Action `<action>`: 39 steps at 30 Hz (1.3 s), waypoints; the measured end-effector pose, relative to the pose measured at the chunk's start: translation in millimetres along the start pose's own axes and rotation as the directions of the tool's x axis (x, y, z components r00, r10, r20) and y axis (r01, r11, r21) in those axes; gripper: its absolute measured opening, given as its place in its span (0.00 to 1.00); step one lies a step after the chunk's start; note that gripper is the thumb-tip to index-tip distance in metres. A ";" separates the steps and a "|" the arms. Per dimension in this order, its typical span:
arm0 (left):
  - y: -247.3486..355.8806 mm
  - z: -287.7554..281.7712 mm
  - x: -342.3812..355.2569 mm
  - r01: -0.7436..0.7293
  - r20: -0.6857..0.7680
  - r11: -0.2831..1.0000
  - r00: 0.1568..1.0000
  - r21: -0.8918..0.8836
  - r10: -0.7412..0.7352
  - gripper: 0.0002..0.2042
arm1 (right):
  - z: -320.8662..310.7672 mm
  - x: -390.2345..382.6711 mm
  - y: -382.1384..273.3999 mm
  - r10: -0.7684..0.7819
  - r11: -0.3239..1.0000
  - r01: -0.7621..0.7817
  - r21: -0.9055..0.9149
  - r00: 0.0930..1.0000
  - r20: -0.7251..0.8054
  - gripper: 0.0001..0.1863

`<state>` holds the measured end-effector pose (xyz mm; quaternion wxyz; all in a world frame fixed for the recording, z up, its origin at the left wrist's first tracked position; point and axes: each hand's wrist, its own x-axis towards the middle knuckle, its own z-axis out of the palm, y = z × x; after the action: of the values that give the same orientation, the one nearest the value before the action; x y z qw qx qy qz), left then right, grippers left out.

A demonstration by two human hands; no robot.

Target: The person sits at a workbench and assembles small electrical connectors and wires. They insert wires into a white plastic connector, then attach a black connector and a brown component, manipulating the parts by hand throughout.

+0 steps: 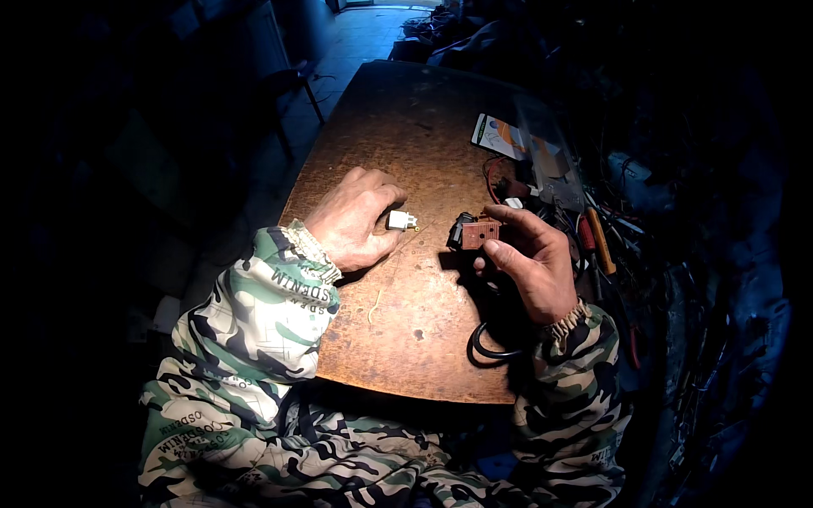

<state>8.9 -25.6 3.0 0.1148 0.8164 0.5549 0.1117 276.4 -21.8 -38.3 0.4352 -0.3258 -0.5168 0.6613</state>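
My left hand (360, 218) rests on the table with its fingers curled. A small white plastic connector (400, 220) with brass-coloured metal at its end sticks out between its thumb and forefinger; the other fingertips are hidden. My right hand (532, 261), a little above the table, pinches a reddish-brown rectangular block (480, 236) with small dark holes between thumb and fingers. A black part (458, 231) adjoins the block's left end. Below this hand, a black cable (483, 351) loops near the table's right edge.
A thin yellowish strand (374, 306) lies on the wooden table (398, 127). Toward the far right are a printed card (498, 135), a clear plastic box (555, 169) and loose wires. Tools, including an orange-handled one (600, 241), crowd the right side. A dark stool (284, 85) stands far left.
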 end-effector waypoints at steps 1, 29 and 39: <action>-0.2 1.0 0.7 -0.007 0.012 1.000 1.000 0.021 0.007 0.17 | -0.5 0.1 -1.1 0.009 1.000 -0.009 -0.003 1.000 0.006 0.22; 38.4 15.9 15.2 -0.292 -0.179 0.914 0.952 -0.282 0.249 0.12 | 0.7 13.5 20.7 -0.401 0.877 0.386 -0.287 0.916 0.008 0.27; 32.9 15.9 3.8 -0.111 -0.340 0.913 0.940 -0.393 -0.032 0.10 | -26.6 1.9 -33.0 -0.432 0.786 0.305 -0.538 0.893 -0.125 0.08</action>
<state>44.1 -34.9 -1.6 0.1821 0.7542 0.5142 0.3655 307.0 -6.5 -13.0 0.5155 -0.3981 -0.6684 0.3592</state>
